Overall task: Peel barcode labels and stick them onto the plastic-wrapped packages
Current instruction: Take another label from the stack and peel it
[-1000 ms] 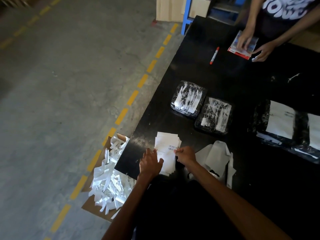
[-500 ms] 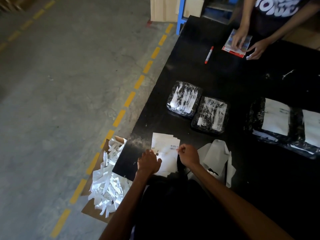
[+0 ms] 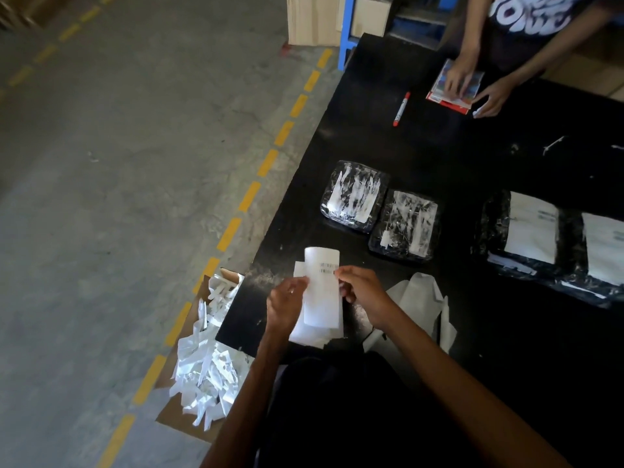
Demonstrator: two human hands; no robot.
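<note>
A white barcode label sheet (image 3: 322, 292) is lifted off a small stack of label sheets (image 3: 312, 334) at the near edge of the black table (image 3: 422, 143). My left hand (image 3: 285, 304) pinches its left edge and my right hand (image 3: 363, 292) pinches its right edge beside the printed barcode. Two plastic-wrapped packages (image 3: 354, 195) (image 3: 405, 226) lie side by side beyond the sheet. Two larger wrapped packages (image 3: 520, 231) (image 3: 604, 251) with white labels on top lie at the right.
Loose white backing papers (image 3: 418, 298) lie just right of my right hand. A cardboard box of paper scraps (image 3: 206, 363) sits on the floor at the table's left corner. A red marker (image 3: 401, 109) lies farther back. Another person's hands (image 3: 472, 86) handle a colourful packet across the table.
The label sheet lay flat on the stack a second ago; both my hands have now lifted it up off the stack and hold it by its edges.
</note>
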